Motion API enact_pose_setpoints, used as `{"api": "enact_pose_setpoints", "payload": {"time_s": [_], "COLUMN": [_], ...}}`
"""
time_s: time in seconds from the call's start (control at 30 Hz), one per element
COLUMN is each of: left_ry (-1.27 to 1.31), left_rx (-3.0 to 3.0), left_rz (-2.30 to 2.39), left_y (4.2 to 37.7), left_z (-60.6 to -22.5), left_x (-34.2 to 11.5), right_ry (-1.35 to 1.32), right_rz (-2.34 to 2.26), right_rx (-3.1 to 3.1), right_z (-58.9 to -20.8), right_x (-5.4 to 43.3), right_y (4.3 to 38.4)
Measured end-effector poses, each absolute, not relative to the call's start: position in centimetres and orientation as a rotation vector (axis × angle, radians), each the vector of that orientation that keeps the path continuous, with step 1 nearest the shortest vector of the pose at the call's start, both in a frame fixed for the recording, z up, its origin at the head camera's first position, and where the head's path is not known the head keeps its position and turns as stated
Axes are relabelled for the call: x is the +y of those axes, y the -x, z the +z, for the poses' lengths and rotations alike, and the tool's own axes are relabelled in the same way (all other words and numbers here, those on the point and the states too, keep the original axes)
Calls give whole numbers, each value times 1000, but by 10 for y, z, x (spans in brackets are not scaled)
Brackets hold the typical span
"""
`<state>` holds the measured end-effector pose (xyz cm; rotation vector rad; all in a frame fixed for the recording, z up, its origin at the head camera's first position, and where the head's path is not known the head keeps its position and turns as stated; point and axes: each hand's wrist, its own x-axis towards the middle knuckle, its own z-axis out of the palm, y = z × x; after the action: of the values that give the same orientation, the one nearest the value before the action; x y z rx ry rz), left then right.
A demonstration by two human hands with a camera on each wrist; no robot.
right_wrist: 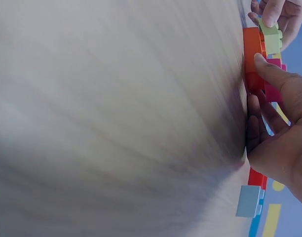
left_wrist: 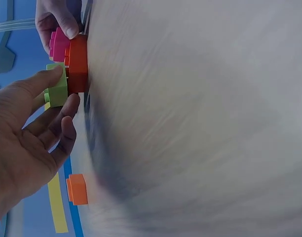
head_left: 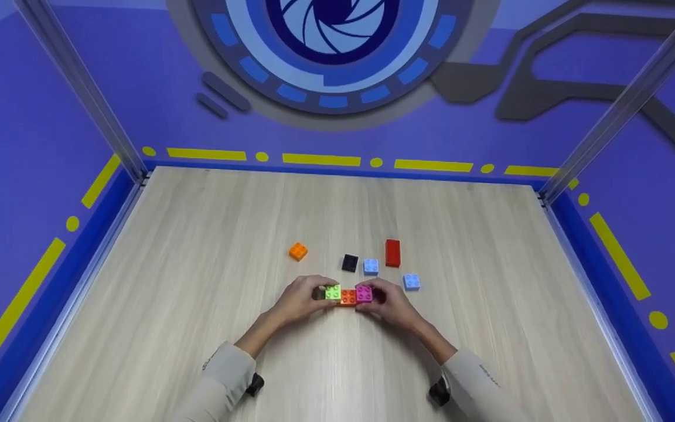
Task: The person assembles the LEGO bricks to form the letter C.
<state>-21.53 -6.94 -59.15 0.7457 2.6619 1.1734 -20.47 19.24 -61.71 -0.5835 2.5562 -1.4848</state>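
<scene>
A long orange-red toy brick [head_left: 348,298] lies on the wooden table in front of the person, its middle studs showing. At its left end a lime green brick [left_wrist: 57,91] sits on top, overhanging the end. My left hand [head_left: 303,299] pinches this green brick between thumb and fingers. A pink brick [head_left: 364,293] sits on the other end. My right hand [head_left: 395,302] grips that end, fingers round the pink brick and the thumb [right_wrist: 269,69] against the side where pink and orange-red meet.
Beyond the hands lie an orange brick [head_left: 297,251], a black brick [head_left: 350,263], a light blue brick [head_left: 371,267] and a long red brick [head_left: 392,253]. Another light blue brick [head_left: 411,282] is just right of the right hand. Blue walls [head_left: 337,138] enclose the table's back and sides.
</scene>
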Motion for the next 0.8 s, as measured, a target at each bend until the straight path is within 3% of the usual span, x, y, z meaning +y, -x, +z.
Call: {"api": "enact_pose_setpoints", "payload": {"time_s": [0.8], "left_ry": [-684], "left_rx": [2678], "left_rz": [1074], "left_y": [220], "left_z": [-590], "left_x": [-65], "right_ry": [551], "right_rz": [-1516], "right_rx": [2535], "right_z": [-618], "right_x": [191], "right_y": [203]}}
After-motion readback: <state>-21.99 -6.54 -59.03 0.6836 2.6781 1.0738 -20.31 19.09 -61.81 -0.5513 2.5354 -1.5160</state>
